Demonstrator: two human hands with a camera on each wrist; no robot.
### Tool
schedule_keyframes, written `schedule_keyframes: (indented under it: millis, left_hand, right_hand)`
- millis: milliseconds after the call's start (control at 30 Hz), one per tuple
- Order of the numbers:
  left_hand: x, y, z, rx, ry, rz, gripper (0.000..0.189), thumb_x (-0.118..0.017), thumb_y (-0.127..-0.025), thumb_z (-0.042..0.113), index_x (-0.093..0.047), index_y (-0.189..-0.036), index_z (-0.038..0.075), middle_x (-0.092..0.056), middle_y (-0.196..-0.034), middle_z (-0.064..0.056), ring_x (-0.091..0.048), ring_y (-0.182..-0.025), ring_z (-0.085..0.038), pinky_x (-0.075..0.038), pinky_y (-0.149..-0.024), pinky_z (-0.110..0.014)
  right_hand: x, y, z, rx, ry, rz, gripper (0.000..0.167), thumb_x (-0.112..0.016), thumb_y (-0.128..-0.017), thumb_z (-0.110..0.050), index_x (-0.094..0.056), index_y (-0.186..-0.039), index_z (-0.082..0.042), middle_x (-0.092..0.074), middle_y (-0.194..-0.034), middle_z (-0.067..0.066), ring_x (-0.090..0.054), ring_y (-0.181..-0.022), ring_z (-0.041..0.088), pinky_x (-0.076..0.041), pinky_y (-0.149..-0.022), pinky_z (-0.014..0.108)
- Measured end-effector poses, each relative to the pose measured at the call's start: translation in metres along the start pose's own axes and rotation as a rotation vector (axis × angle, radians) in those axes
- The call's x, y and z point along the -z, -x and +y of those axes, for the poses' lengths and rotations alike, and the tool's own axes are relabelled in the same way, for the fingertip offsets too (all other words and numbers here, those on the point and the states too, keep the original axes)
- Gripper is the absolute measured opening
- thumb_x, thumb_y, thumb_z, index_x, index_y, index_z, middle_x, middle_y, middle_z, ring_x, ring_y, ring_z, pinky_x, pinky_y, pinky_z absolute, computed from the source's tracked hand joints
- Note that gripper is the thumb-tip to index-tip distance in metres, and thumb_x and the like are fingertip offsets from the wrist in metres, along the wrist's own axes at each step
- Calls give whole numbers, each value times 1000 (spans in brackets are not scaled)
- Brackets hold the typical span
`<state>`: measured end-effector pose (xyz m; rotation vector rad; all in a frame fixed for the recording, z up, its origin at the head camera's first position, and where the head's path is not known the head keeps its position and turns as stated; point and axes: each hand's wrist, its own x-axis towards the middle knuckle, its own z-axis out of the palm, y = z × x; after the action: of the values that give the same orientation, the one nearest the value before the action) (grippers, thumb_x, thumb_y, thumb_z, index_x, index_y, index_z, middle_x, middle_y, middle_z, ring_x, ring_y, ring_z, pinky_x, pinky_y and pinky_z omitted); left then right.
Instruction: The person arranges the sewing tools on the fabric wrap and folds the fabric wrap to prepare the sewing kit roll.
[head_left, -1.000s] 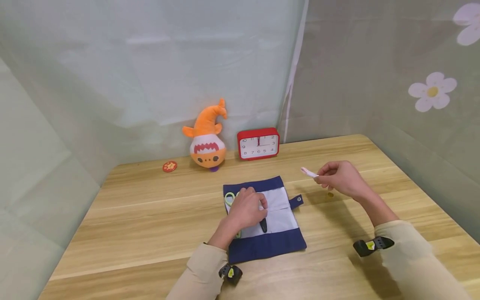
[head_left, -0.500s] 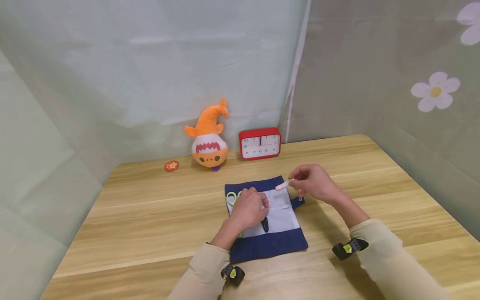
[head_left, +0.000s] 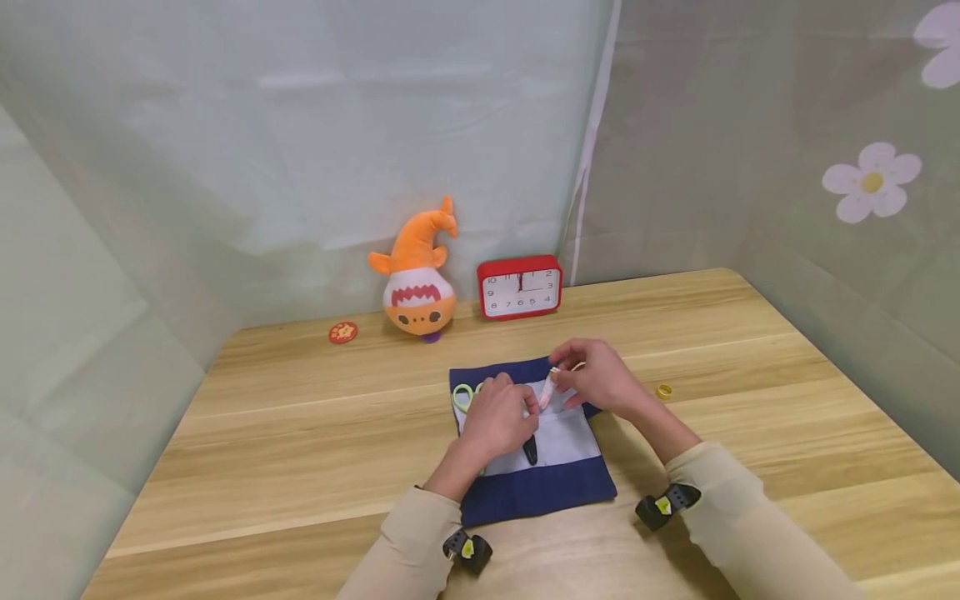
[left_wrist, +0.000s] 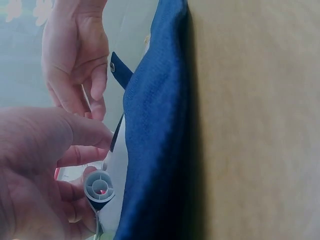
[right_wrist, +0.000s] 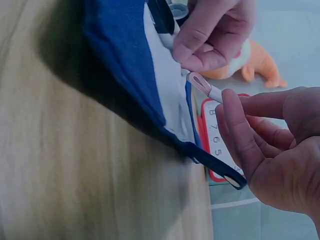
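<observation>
A navy fabric pouch (head_left: 536,493) lies unfolded, pale lining up, with a snap tab (right_wrist: 227,172) at its right. My left hand (head_left: 495,421) rests over the lining, thumb and index finger pinching the edge of its inner pocket. Near it are light-green scissors handles (head_left: 462,398), a black pointed tool (head_left: 530,450) and a grey thread spool (left_wrist: 100,187). My right hand (head_left: 596,379) pinches a flat pink strip (head_left: 549,387), folded up in a white band. In the right wrist view its looped end points at the left fingertips, close above the pocket edge.
An orange shark plush (head_left: 418,275) and a red clock (head_left: 520,288) stand at the table's back. A round red badge (head_left: 342,332) lies to their left. Right of the pouch, beyond my right wrist, lies a small gold ring (head_left: 663,392).
My right hand has moved left with the folded strip, from beside the pouch to over its lining, and tilted the strip's end downward. The left hand has stayed put.
</observation>
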<state>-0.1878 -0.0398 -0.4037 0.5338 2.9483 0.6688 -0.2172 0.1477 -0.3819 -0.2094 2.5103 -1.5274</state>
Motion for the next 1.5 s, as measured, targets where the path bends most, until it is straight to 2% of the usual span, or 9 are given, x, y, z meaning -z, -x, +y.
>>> schedule_keyframes:
  millis: [200,533,833,1100,1300,1500]
  left_hand:
    - [-1,0,1,-3,-1,9,9,-76,-95,19,-76,-86,17,-57,-81,-1,-46,-86,-21,-38,-77,-33]
    - [-1,0,3,-1,-62,-14,14,-72,-100,21,-73,-87,16,-55,-87,-1,-47,-89,-21,-40,-78,-33]
    - [-1,0,3,-5,-85,-66,14,-67,-104,23,-73,-97,14,-52,-91,-1,-45,-92,-20,-41,-78,-33]
    - [0,2,5,-41,-127,-60,13,-66,-104,20,-70,-94,14,-53,-92,-3,-47,-92,-21,-44,-77,-34]
    - [-2,2,5,-38,-164,-60,13,-66,-104,23,-71,-102,11,-52,-94,-3,-47,-92,-21,-44,-77,-34]
    - [-2,2,5,-21,-152,-56,19,-66,-105,25,-72,-109,8,-50,-94,-3,-45,-91,-21,-41,-76,-33]
  right_hand:
    - [-4,-2,4,-13,14,-15,17,-69,-98,-1,-68,-114,5,-64,-97,16,-68,-77,23,-63,-64,35]
    - [-3,-7,9,-22,28,-68,18,-70,-98,-3,-71,-116,2,-67,-100,16,-68,-81,24,-63,-66,33]
    - [-2,-20,9,-10,59,-151,19,-69,-98,-4,-73,-116,-1,-69,-101,15,-64,-82,24,-62,-66,33]
    - [-5,-26,11,-48,51,-217,19,-64,-100,-1,-74,-116,-2,-65,-96,13,-61,-84,24,-63,-67,34]
    - [-6,-26,11,-70,54,-245,18,-64,-100,0,-75,-115,-2,-64,-93,12,-61,-82,23,-62,-67,33]
    - [-6,-26,12,-31,98,-287,16,-67,-98,-3,-76,-111,-3,-71,-98,11,-63,-81,23,-61,-67,31]
